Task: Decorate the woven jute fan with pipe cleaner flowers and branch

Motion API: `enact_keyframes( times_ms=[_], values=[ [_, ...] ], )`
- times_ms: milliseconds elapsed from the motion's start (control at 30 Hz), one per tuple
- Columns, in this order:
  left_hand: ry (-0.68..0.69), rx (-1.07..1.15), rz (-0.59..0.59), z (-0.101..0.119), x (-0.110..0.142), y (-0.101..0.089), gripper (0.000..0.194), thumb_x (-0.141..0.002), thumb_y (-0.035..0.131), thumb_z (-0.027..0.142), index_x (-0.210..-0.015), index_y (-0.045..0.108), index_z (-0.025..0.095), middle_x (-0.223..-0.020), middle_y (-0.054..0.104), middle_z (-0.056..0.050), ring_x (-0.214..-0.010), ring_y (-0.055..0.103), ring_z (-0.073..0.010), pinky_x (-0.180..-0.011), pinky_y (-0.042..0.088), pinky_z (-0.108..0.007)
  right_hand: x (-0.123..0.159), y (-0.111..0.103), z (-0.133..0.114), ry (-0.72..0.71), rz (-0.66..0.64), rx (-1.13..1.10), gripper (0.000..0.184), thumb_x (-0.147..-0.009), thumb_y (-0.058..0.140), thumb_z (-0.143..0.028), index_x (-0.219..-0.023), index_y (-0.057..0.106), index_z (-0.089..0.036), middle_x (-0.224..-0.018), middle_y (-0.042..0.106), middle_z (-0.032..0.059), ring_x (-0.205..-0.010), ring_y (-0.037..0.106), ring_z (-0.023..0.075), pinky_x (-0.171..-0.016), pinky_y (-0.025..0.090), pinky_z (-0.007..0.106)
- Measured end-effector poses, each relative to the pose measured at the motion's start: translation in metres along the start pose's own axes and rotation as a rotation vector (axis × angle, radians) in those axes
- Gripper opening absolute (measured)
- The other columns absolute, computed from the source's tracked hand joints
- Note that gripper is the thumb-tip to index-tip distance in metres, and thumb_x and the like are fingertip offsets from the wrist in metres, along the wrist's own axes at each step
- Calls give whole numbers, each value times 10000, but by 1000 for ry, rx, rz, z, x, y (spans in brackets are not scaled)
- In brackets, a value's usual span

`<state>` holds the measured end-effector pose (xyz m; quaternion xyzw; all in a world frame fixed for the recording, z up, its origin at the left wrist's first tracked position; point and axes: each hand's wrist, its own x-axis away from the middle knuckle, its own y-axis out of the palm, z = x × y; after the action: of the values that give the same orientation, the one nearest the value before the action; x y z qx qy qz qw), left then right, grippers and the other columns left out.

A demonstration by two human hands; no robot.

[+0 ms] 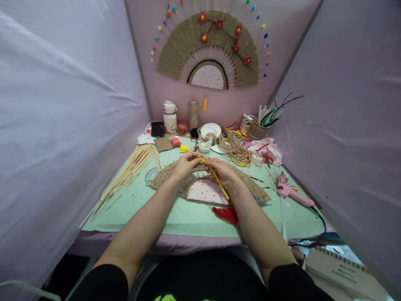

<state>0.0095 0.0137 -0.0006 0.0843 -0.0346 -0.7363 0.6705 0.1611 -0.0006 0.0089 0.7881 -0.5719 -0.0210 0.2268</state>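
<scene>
A yellow pipe cleaner runs between my two hands. Its upper end is bent into a small knot or loop, pinched by the fingertips of my left hand. My right hand grips it just beside that bend, and the straight tail hangs down toward the right wrist. Under both hands lies a fan of twine and sticks with a white, pink-dotted half-round centre. Just below the fan, partly behind my right forearm, is a red tassel-like piece.
Bamboo sticks lie at the left; a pink glue gun with its cord is at the right. Behind the fan stand a clear cup, a white bottle and loose twine. A finished fan hangs on the back wall.
</scene>
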Motion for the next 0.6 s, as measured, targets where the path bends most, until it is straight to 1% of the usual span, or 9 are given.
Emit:
enact_keyframes(
  times_ms=[133,267,367,467,533,600],
  values=[
    [46,-58,-6,2,0,-2,266,-619,732,320,-821,688,151,-768,696,-42,-724,628,-155,-717,486,-287,-1,-2,-3,90,-103,-120,201,-656,730,-211,-765,573,-150,-561,476,-61,-431,322,25,-337,190,139],
    [71,-101,20,5,3,-1,267,-625,727,332,-813,693,147,-790,699,-41,-720,615,-149,-705,480,-279,-3,-1,-3,107,-107,-263,203,-644,729,-148,-751,557,-151,-565,477,-61,-443,342,24,-344,208,127],
    [71,-85,24,4,4,2,263,-625,731,324,-811,700,141,-778,697,-43,-703,610,-139,-699,482,-272,-4,0,-1,76,-88,-313,177,-665,720,-162,-766,574,-163,-579,504,-53,-460,374,34,-365,249,135],
    [54,-10,13,2,5,4,269,-621,744,326,-814,706,142,-799,702,-54,-728,626,-144,-728,496,-282,-4,2,2,7,-36,-283,172,-669,730,-221,-783,609,-179,-623,555,-34,-480,400,54,-391,286,166],
    [35,37,24,-1,5,6,286,-603,760,336,-805,707,141,-797,701,-59,-724,631,-147,-730,505,-290,-4,3,4,-43,-10,-251,199,-640,754,-243,-779,624,-184,-624,561,-32,-467,373,55,-386,262,181],
    [19,68,41,-3,6,7,306,-580,778,350,-790,707,138,-776,698,-60,-705,630,-145,-723,514,-298,-5,5,6,-88,6,-230,230,-603,778,-257,-764,632,-182,-589,537,-40,-448,331,50,-381,228,188]
  ],
)
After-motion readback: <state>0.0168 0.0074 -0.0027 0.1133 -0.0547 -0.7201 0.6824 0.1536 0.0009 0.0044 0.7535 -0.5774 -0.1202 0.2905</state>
